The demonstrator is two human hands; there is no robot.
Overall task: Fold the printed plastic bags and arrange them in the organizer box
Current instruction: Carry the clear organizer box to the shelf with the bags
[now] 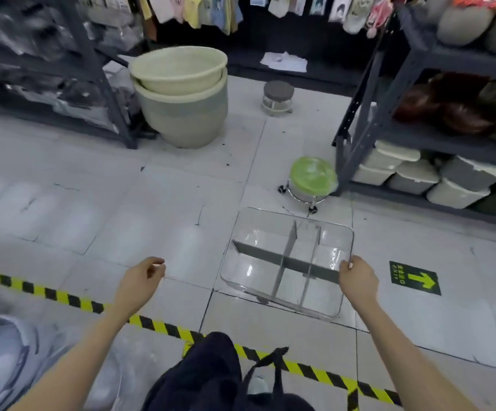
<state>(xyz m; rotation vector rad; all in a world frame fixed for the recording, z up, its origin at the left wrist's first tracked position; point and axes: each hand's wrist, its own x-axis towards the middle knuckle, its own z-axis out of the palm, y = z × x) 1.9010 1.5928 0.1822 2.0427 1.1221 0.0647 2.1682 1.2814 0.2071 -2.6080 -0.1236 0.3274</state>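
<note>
A clear plastic organizer box (273, 221) with grey cross dividers sits on the tiled floor right of centre, its compartments holding nothing. My right hand (358, 278) grips the box's right rim, thumb over the edge. My left hand (142, 277) hovers over the floor to the box's left, fingers loosely curled and holding nothing. A pile of clear plastic bags (0, 360) lies at the lower left, blurred; I cannot make out any print on them.
A green wheeled stool (312, 179) stands just beyond the box. Stacked beige tubs (181, 93) and a grey stool (277, 97) are farther back. Metal shelving (389, 93) lines both sides. Yellow-black tape (62, 296) crosses the floor. A dark bag (211, 378) is at my knees.
</note>
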